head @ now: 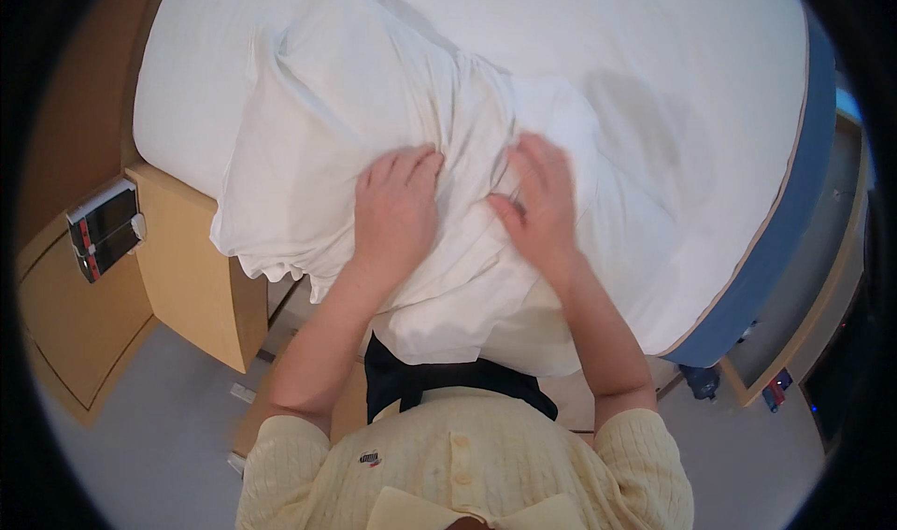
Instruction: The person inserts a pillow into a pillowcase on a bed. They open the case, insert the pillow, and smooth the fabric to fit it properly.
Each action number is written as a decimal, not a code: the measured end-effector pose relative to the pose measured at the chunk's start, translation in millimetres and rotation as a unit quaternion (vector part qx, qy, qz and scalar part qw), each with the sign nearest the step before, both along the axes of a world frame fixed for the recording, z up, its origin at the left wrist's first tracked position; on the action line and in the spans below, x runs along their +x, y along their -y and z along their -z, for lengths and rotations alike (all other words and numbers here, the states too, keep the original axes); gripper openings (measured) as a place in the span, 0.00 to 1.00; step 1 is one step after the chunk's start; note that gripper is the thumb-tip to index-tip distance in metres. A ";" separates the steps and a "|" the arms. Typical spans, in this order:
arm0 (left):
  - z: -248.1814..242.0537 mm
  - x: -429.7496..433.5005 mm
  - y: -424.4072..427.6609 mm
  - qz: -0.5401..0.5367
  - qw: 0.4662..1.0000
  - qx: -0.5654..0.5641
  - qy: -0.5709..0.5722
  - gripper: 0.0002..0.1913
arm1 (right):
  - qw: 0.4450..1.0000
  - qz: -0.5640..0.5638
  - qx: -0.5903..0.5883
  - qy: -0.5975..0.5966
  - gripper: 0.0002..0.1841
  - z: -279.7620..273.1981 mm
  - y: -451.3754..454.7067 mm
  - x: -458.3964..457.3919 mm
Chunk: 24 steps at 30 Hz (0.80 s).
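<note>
A crumpled white fabric cover [329, 102] lies over the near edge of a mattress [666, 46] dressed in a white sheet. Its folds bunch up in the middle, and the lower left edge hangs in small ripples. My left hand [396, 204] rests palm down on these folds, its thumb hidden, so I cannot see whether cloth is pinched beneath it. To the right, my right hand [543, 197] touches the cover with its thumb spread away from the fingers. Motion blurs this hand slightly.
A wooden bedside cabinet [189, 249] stands left of the bed, with a black and red box [105, 228] beside it. The mattress has a blue side [778, 249]. A dark plastic bag [701, 381] sits on the grey floor [736, 446] at right, near a wooden-edged shelf [834, 263].
</note>
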<state>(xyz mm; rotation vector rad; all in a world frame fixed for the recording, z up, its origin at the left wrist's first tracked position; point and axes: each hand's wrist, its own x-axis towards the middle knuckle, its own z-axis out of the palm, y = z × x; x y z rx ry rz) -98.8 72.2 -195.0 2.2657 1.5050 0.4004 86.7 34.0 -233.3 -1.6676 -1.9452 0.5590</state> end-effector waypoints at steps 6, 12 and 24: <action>12.5 14.4 -46.4 0.060 0.990 0.086 -0.090 0.18 | 0.970 0.096 -0.204 0.089 0.36 -1.2 -2.9 37.3; 8.7 20.6 -42.6 0.069 0.994 -0.020 -0.078 0.26 | 0.971 0.081 -0.210 -0.075 0.19 -26.8 14.9 21.6; -124.1 -10.0 -1.8 0.005 0.947 -0.092 0.308 0.23 | 0.985 -0.029 0.109 -0.133 0.17 -161.1 42.9 -18.2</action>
